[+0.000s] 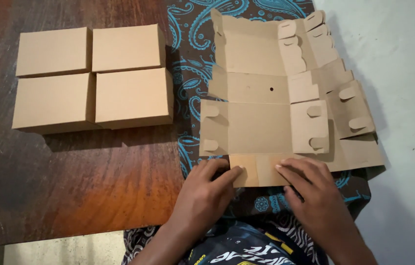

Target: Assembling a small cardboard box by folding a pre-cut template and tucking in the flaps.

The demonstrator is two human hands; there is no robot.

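Pressing flat cardboard blank (261, 128), left hand (202, 196), right hand (310, 194), fingers spread; nothing gripped

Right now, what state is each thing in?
Four cardboard boxes: folded shut, grouped two by two on the wooden table.
Flat box blank: unfolded, tabs loose, on top of a stack.
Bottom flap: pressed down by both hands.
Left hand: on flap.
Right hand: on flap.

4 folded boxes (93, 76) block the table's (70, 186) far left; its near part lies open.
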